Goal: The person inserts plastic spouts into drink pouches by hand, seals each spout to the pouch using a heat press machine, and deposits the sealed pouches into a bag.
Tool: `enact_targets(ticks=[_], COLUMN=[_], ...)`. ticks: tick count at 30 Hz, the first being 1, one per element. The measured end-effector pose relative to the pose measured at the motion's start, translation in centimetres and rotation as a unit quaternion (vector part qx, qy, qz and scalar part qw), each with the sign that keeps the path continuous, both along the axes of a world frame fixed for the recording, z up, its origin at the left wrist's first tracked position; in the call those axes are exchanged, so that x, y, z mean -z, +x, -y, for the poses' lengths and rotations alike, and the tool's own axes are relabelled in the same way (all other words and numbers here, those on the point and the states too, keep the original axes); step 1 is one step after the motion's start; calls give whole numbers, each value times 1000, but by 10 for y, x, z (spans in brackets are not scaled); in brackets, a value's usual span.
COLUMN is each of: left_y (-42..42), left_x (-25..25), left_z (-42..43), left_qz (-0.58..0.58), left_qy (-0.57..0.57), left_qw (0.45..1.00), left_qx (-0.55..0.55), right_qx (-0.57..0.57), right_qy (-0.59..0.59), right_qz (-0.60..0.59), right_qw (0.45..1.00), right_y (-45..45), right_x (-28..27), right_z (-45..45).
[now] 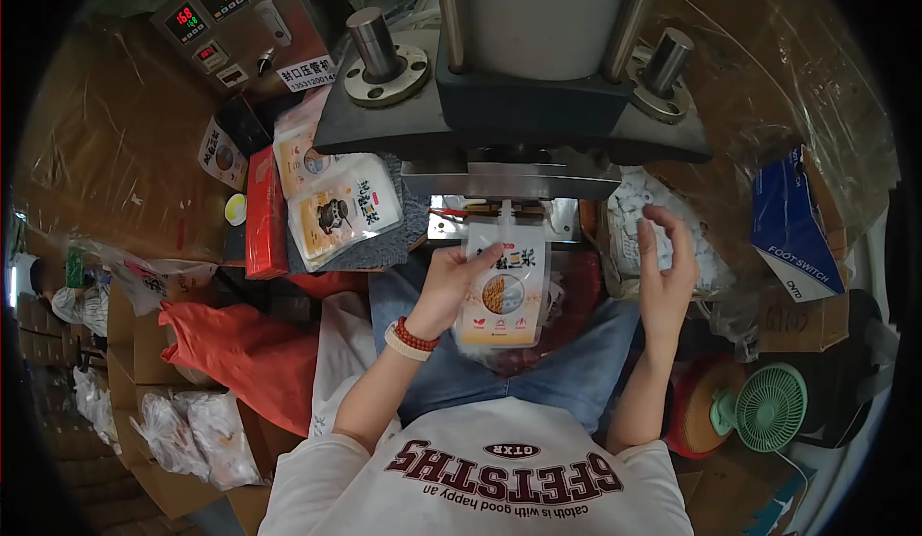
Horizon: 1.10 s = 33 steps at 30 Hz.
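Observation:
My left hand grips a printed spout pouch by its left edge, thumb on the front. The pouch hangs upright, its white spout pointing into the gap under the metal jaw of the sealing press. My right hand is raised to the right of the pouch, apart from it, fingers bent and spread with nothing visible in them. It is nearest to a bag of small white plastic pieces, probably spouts.
Left of the press, a stack of flat pouches lies on a grey cloth beside a red box. A control box with lit displays stands behind. To the right are a blue foot switch box and a small green fan.

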<state>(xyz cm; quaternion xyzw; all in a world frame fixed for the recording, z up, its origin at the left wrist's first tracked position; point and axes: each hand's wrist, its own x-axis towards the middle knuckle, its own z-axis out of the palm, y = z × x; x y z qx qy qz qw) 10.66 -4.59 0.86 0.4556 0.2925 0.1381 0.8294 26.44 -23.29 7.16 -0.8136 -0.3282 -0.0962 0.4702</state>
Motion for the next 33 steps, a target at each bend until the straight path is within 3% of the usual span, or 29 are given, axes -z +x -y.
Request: enact_targets(ticks=[1, 3, 6, 9, 11, 12, 13, 14, 16, 17, 19, 21, 22, 24, 25, 27, 30, 31, 33], left_y=[7, 15, 20, 16, 7, 0, -11, -24, -45, -58, -83, -97, -105, -104, -102, -98, -91, -88, -84], left_x=[7, 5, 1, 6, 6, 3, -1, 4, 8, 20, 27, 31, 34, 21, 16, 9, -13, -19, -28], left_z=[-5, -14, -14, -18, -30, -39, -50, -63, -76, -81, -72, -61, -61, -53, -48, -40, -12, -5, 10], left_qz=[31, 32, 28, 14, -54, -112, -169, -203, -404, -383, -301, -265, -239, -206, -204, -100, -38, -8, 3], left_qy=[10, -28, -68, -71, 126, 264, 394, 602, 778, 768, 792, 797, 770, 682, 683, 552, 501, 535, 567], left_qw=[999, 999, 997, 997, 989, 958, 902, 758, 468, 510, 530, 542, 592, 697, 696, 813, 852, 836, 816], left_qx=[-14, -8, -9, -10, 55, -1, -56, -146, -112, -52, 32, 17, -9, -85, -87, -157, -149, -125, -113], right_qx=[-2, 112, 110, 79, 68, 57, 55, 52, 48, 42, 39, 40, 38, -28, -28, -147, -257, -282, -299], right_qy=[-2, -214, -252, -262, -237, -211, -211, -217, -222, -232, -237, -122, -124, 71, 72, 209, 306, 306, 361], right_qz=[-1, 174, 124, 141, 118, 96, 97, 82, 66, 55, 47, 42, 41, -23, -20, -122, -245, -262, -400], right_qw=[1000, 955, 953, 951, 962, 971, 971, 971, 972, 970, 969, 991, 991, 997, 997, 959, 883, 871, 787], right_y=[12, 32, 40, 36, 41, 42, 41, 39, 38, 38, 39, 33, 26, 7, -3, -23, -51, -60, -82], right_x=[7, 35, 69, 62, 66, 68, 65, 61, 56, 56, 51, 42, 34, 14, 10, 2, 5, 5, -2], right_z=[1, -3, -10, -10, -2, 1, 2, 4, 7, 8, 6, 2, 0, -10, -14, -16, -17, -20, -30])
